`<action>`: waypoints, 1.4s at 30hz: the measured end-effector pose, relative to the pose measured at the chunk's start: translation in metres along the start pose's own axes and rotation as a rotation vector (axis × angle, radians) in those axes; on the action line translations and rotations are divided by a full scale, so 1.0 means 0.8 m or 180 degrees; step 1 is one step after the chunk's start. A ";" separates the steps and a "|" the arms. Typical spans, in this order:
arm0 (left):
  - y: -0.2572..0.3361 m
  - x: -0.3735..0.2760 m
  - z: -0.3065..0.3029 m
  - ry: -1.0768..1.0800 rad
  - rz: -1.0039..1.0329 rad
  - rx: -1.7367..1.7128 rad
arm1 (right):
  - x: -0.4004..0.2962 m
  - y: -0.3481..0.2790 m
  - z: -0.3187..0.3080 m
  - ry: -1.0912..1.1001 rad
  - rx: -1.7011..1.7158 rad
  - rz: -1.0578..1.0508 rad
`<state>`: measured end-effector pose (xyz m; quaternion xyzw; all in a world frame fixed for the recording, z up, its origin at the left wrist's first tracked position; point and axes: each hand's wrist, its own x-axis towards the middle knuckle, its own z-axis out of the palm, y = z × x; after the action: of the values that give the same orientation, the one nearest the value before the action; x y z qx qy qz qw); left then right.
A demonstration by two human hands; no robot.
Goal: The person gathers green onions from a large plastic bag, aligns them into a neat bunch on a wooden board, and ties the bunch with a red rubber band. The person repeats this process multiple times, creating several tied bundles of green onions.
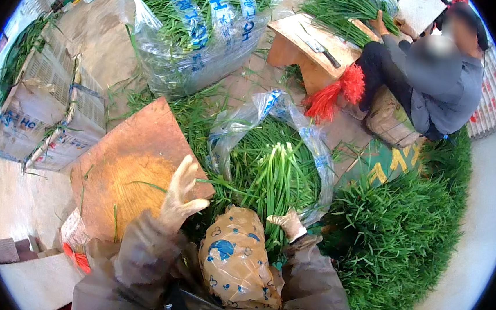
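My left hand (182, 195), in a pale glove, is raised over the right edge of a worn wooden board (129, 163), its fingers apart and nothing in them. A few green blades pass close to its fingertips. My right hand (288, 225), also gloved, is by the near edge of an open clear plastic bag (325, 178), over leafy greens; whether its fingers touch them I cannot tell. Inside the bag lies a bunch of long green stalks (279, 170) with pale cut ends pointing away from me. A patterned brown cover (235, 259) lies over my lap between my forearms.
A large plastic bag packed with greens (196, 33) stands ahead. At upper right a seated co-worker (441, 83) holds greens beside a wooden bench (301, 32) bearing a knife (320, 46); red strings (336, 94) hang there. Leafy greens (399, 237) are heaped right, crates (50, 113) stand left.
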<state>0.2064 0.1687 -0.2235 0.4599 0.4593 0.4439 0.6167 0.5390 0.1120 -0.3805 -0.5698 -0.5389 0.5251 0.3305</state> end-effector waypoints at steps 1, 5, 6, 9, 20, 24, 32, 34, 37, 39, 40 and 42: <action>-0.008 0.020 0.012 -0.0127 -0.0010 0.0142 | -0.008 0.002 0.004 0.0253 -0.0278 -0.0272; -0.078 0.058 0.072 -0.0651 0.0379 -0.0587 | -0.015 -0.111 0.040 0.1059 -0.1046 -0.0428; -0.073 0.059 0.083 -0.0888 -0.0002 -0.0741 | -0.019 -0.139 0.042 0.1027 -0.1249 -0.0202; -0.063 0.050 0.075 -0.1158 -0.0331 -0.1528 | -0.037 -0.199 0.052 0.0912 -0.2359 -0.0248; 0.102 -0.141 -0.001 0.0120 0.0818 -0.2729 | -0.138 -0.439 0.199 0.0292 -0.3336 -0.1893; 0.116 -0.218 -0.044 0.0461 0.0987 -0.3069 | -0.198 -0.472 0.196 -0.0973 -0.2694 -0.1835; 0.098 -0.252 -0.064 0.0080 0.0833 -0.3478 | -0.169 -0.444 0.253 -0.0890 -0.1764 -0.1841; 0.073 -0.254 -0.100 -0.0274 0.0731 -0.3566 | -0.186 -0.399 0.291 -0.1403 -0.1423 -0.1089; 0.023 -0.274 -0.088 0.0326 0.0158 -0.3858 | -0.190 -0.364 0.300 -0.1429 -0.0902 -0.0623; 0.003 -0.275 -0.050 0.0219 0.0200 -0.3788 | -0.172 -0.351 0.281 -0.1380 -0.1181 -0.0541; -0.001 -0.265 -0.040 0.0026 0.0005 -0.3652 | -0.163 -0.362 0.268 -0.1423 -0.1491 -0.0444; 0.017 -0.246 -0.046 0.0082 -0.0287 -0.3870 | -0.130 -0.414 0.266 -0.1634 -0.2172 -0.0444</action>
<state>0.1327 -0.0142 -0.1848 0.0001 0.1500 0.6057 0.7815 0.2613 0.0382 -0.0917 -0.4596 -0.7836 0.4179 0.0131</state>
